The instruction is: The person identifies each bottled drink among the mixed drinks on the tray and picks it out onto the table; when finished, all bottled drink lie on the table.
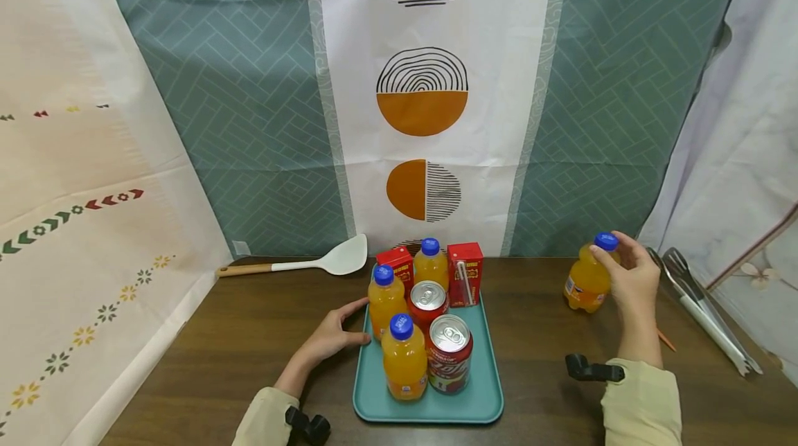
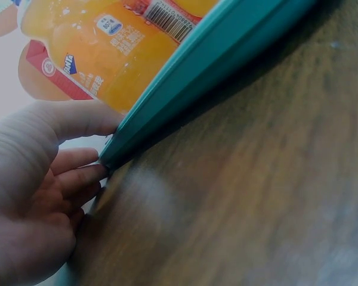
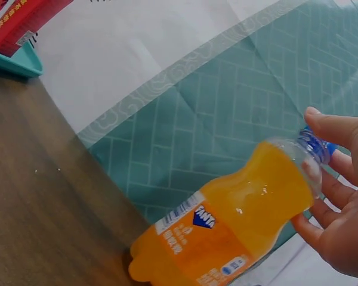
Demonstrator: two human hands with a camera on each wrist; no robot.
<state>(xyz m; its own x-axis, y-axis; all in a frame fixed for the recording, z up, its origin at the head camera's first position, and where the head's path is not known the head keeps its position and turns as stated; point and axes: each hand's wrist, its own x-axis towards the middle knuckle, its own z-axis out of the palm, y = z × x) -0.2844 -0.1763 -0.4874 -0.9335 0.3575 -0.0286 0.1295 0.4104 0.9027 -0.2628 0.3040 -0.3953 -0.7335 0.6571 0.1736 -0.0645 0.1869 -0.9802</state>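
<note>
My right hand (image 1: pixel 634 283) grips an orange soda bottle (image 1: pixel 586 283) around its neck, just under the blue cap. The bottle stands slightly tilted at the right side of the table, and its Fanta label shows in the right wrist view. My left hand (image 1: pixel 330 339) touches the left edge of a teal tray (image 1: pixel 430 413), thumb and fingers spread along the rim (image 2: pixel 167 74). On that tray are three more orange soda bottles (image 1: pixel 405 363), two red soda cans (image 1: pixel 450 356) and two red drink cartons (image 1: pixel 465 273), one with a straw on its side.
A white spatula (image 1: pixel 343 257) with a wooden handle lies along the back left. Metal tongs (image 1: pixel 711 325) lie at the right, beyond my right hand. Patterned cloth (image 1: pixel 249 86) hangs behind and at both sides of the wooden table (image 1: pixel 237 335).
</note>
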